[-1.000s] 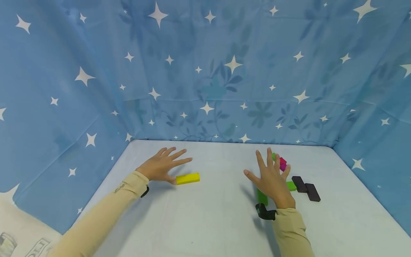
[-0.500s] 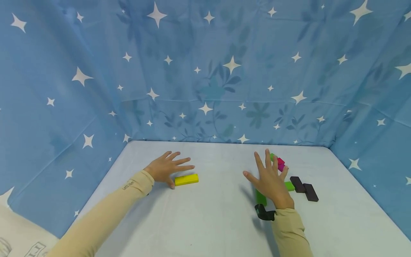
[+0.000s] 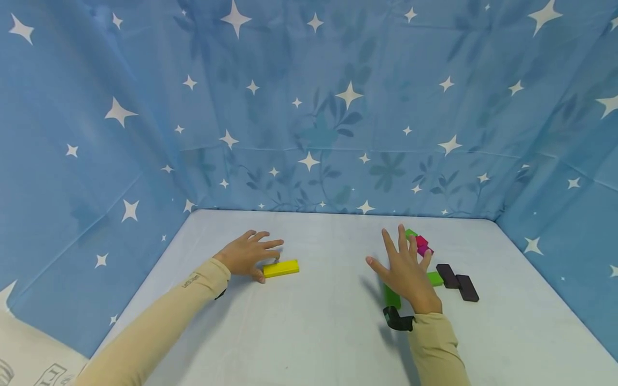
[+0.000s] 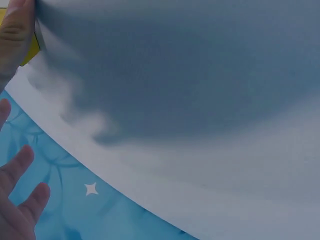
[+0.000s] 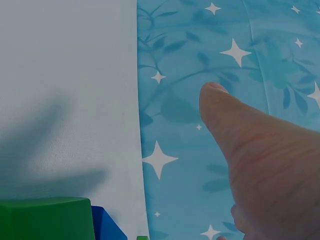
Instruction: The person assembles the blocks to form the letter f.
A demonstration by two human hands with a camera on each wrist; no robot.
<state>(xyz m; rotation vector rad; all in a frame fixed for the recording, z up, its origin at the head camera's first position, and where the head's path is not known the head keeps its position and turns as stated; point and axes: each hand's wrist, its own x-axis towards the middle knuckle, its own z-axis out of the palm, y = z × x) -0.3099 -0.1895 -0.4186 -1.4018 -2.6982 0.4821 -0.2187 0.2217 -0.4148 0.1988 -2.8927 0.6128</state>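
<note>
At the table's left, a long yellow block [image 3: 281, 268] lies flat. My left hand [image 3: 245, 256] is at its left end, with the thumb on the near side and the bent index finger at the far side; the other fingers are spread. In the left wrist view the thumb [image 4: 15, 40] presses against the yellow block, mostly out of frame. My right hand [image 3: 405, 273] hovers, fingers spread and holding nothing, over a green block [image 3: 392, 296] and partly covers another green block [image 3: 435, 279]. The right thumb [image 5: 225, 115] is extended in the right wrist view.
Two dark flat blocks [image 3: 467, 288] lie right of my right hand. Beyond its fingertips sit a pink block [image 3: 422, 241], a purple block [image 3: 426, 251] and a small green block [image 3: 410, 234]. A blue piece [image 5: 106, 225] shows beside green. A starry blue curtain [image 3: 309, 107] surrounds the white table [image 3: 318, 321].
My left hand came down to the yellow block, and its index finger bent in toward the far side. The yellow block and my right hand have stayed nearly still.
</note>
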